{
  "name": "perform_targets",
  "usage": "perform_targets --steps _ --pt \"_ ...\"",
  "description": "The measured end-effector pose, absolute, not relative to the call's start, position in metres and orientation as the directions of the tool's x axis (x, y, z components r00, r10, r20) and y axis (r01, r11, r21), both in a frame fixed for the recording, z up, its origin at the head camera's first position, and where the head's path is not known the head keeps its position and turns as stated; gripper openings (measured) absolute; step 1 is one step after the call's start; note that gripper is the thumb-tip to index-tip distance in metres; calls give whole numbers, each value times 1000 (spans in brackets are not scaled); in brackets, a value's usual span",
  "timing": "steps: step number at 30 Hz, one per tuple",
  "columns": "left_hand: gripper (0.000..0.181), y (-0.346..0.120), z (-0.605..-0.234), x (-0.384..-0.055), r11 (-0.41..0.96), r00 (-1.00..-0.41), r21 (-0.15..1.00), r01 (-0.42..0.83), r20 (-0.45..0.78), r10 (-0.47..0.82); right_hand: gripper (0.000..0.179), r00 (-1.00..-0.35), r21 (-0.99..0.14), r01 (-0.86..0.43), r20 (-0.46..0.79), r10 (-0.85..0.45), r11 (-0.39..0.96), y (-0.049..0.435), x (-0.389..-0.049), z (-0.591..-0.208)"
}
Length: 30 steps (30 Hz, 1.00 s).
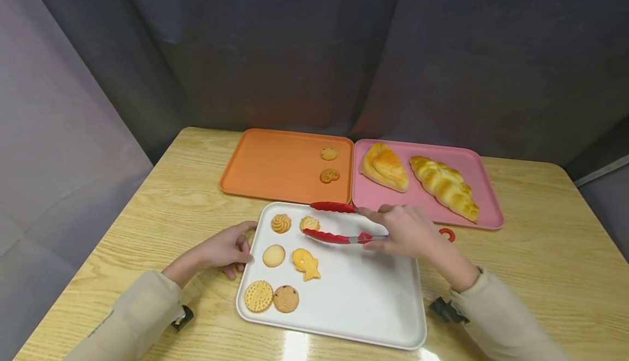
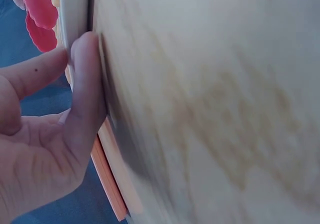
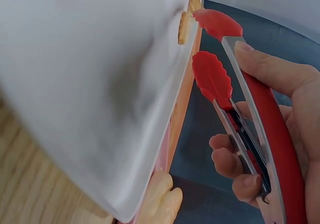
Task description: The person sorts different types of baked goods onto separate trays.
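My right hand [image 1: 405,231] grips a pair of red-tipped metal tongs [image 3: 277,139] over the white tray [image 1: 363,301]. The tongs' two heads are spread apart; the nearer one overlaps the lower edge of a round ruffled cookie [image 1: 309,223] in the head view. At the tray's left rim, my left hand [image 1: 228,249] pinches the edge between thumb and finger. Also on the tray lie a swirl cookie [image 1: 281,223], a plain round cookie [image 1: 273,255], a fish-shaped cookie [image 1: 306,264], a dotted round biscuit [image 1: 258,296] and a chip cookie [image 1: 286,299].
Behind the white tray stands an orange tray [image 1: 275,164] bearing a chip cookie [image 1: 328,154] and a pretzel-shaped cookie [image 1: 329,175]. Beside it, a pink tray [image 1: 484,197] holds a triangular pastry [image 1: 385,167] and a braided bread [image 1: 444,186]. Dark curtain [image 1: 295,49] hangs behind the wooden table [image 1: 540,252].
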State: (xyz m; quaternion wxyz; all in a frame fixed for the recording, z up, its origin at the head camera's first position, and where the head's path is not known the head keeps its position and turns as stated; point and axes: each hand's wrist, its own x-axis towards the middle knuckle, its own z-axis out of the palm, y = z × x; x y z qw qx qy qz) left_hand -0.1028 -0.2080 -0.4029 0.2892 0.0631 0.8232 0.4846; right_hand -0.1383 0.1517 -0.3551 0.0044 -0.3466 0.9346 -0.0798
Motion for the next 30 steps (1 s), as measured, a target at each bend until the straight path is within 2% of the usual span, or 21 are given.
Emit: perform_targets --steps 10,20,30 --pt "71 -207 -403 -103 525 -830 834 -170 -408 379 67 -759 -157 -644 7 -652 748 142 -141 -364" --pt "70 -208 -405 -103 526 -832 835 -158 -400 385 61 -737 -195 -668 41 -674 718 141 -142 -368" --pt "70 -208 -406 -103 519 -832 838 -167 -403 382 60 -756 -222 -644 36 -654 732 143 -142 -364"
